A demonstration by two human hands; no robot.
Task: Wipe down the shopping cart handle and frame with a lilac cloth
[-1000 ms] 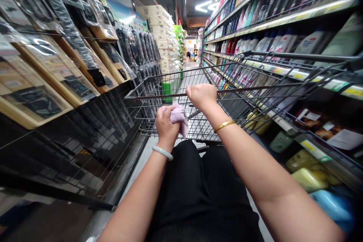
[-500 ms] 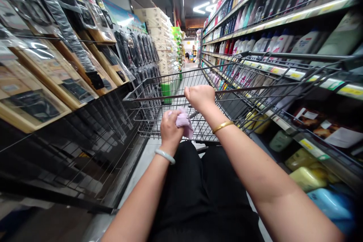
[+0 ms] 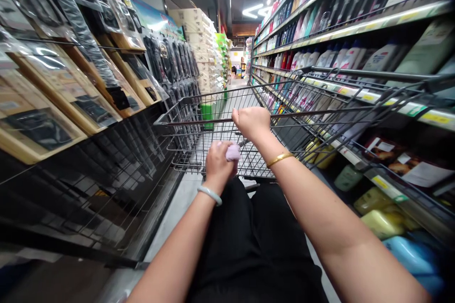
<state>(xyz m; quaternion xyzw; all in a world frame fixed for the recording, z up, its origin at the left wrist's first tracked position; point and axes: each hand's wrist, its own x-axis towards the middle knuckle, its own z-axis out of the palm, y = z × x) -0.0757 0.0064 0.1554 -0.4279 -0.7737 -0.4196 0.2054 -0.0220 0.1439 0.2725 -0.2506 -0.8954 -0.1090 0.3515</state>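
Observation:
My right hand is closed around the dark rail of a wire shopping cart, a gold bangle on its wrist. Lower and to the left, my left hand grips a crumpled light-purple cloth, which bulges out between thumb and fingers. A pale jade-coloured bangle circles that wrist. The left hand is on the near side of the cart, in front of its mesh and apart from the rail. Through the wires I see the grey floor and no goods inside the basket.
Shelves of bottles line the right side, close to the cart. Packaged belts and boxed sets hang on the left. Stacked cartons and a green bin stand farther along the aisle.
My left hand has turned and shifted slightly right and down, and the cloth is bunched smaller, its hanging end no longer showing. My right hand keeps its hold on the rail.

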